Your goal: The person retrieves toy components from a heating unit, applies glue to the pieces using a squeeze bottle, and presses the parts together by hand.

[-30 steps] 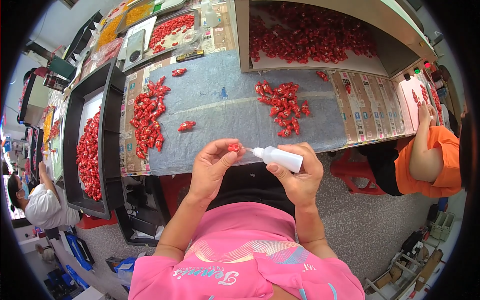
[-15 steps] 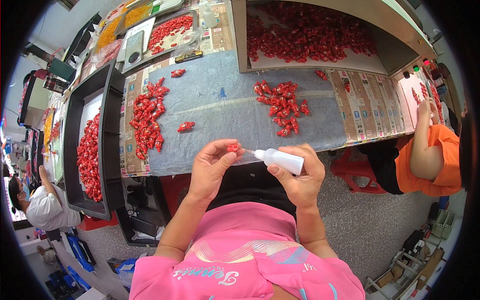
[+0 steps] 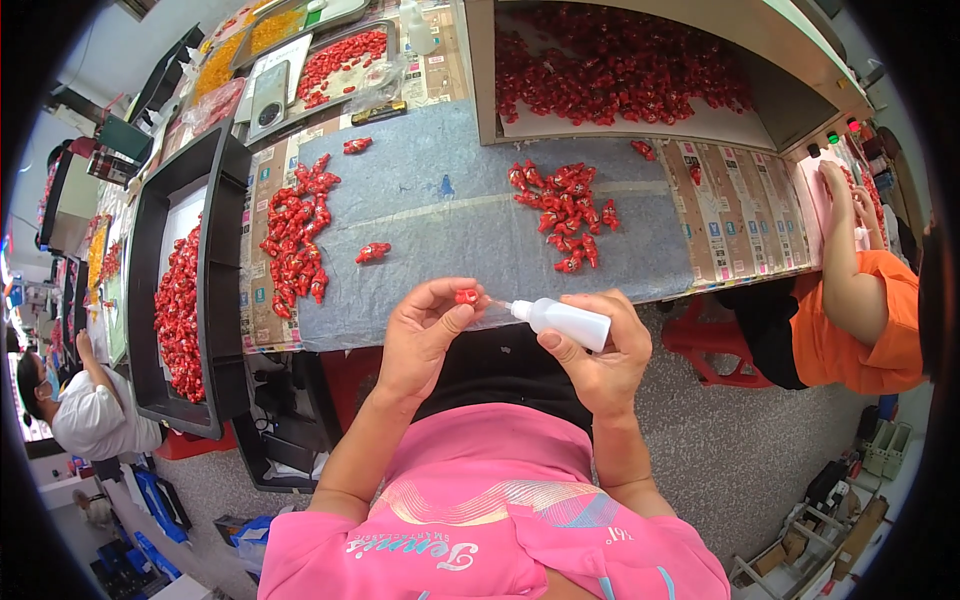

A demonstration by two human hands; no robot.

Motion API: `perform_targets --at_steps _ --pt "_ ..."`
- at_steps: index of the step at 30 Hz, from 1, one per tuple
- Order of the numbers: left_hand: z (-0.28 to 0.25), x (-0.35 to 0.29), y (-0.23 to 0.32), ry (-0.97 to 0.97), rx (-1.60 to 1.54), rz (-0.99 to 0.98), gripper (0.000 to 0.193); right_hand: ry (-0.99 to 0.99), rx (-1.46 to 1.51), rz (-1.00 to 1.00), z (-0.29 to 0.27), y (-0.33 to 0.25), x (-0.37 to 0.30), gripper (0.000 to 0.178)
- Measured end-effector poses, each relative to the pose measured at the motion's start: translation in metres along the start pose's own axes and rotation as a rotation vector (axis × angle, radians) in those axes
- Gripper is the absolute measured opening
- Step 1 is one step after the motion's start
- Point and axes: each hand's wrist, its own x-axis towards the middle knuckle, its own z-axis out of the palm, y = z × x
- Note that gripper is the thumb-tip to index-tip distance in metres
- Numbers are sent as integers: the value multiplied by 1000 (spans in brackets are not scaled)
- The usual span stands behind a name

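Note:
Between the thumb and fingers of my left hand [image 3: 432,335] is a small red plastic figure part [image 3: 466,297]. My right hand [image 3: 607,350] is wrapped round a white squeeze bottle [image 3: 568,322], tilted so its thin nozzle points left at the red part. Whether the tip touches the part is too small to tell. Both hands are just above the near edge of a blue-grey cloth [image 3: 420,215]. On the cloth lie a left heap of red figures [image 3: 298,235], a right heap of red figures [image 3: 562,212] and a lone red figure [image 3: 373,252].
A black crate [image 3: 225,290] with red parts stands at the left. A large open-fronted box [image 3: 485,80] full of red pieces is at the back right. Trays of red parts [image 3: 345,65] and a phone [image 3: 268,98] lie back left. A co-worker in orange [image 3: 870,320] sits at right, another in white [image 3: 100,410] at left.
My hands, the red part and the bottle have barely moved. At the right, the orange-clad co-worker's arm has lifted and reaches farther forward.

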Motion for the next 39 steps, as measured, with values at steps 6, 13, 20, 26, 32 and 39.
perform_targets --at_steps 6,13,20,26,32,39 --pt "1 1 0 -2 10 0 27 -9 -5 10 0 0 -1 34" --pt "2 0 1 1 16 -3 27 -14 -8 23 1 -1 -2 34" --pt "1 0 1 -5 21 -1 26 -24 -3 20 1 -3 -1 35" --pt "0 2 0 -8 30 4 26 -15 -4 -3 4 0 -1 35" --pt "0 1 1 -9 13 -11 26 -15 8 13 4 0 1 35" --pt "2 -1 3 2 29 -24 26 -2 20 22 5 1 1 34"
